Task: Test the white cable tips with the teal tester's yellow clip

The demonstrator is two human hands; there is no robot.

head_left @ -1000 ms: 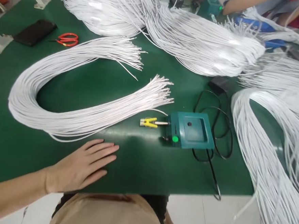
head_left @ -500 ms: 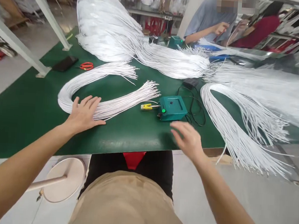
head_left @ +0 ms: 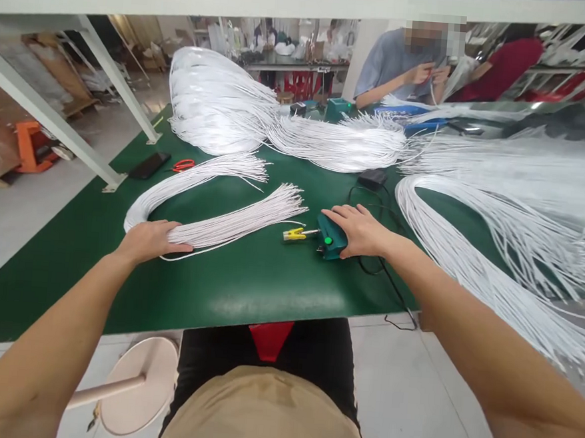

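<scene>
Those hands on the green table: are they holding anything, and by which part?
Neither grips: left hand lies on the white wire bundle; right hand rests atop the green box.

Bright, even overhead light, soft shadows. Glare blows out the white wire bundles (head_left: 220,100) at the back and sheens the green worktop (head_left: 247,289). Wide-angle bending at edges. Right-side wires (head_left: 524,195) smeared by blur; centre sharp.

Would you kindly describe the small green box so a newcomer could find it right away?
On the green table, look near the front edge, where the right hand rests on the small green box. Unlike the white cable bundles around it, it is teal, has a green button, and a yellow clip sticks out leftward.
</scene>
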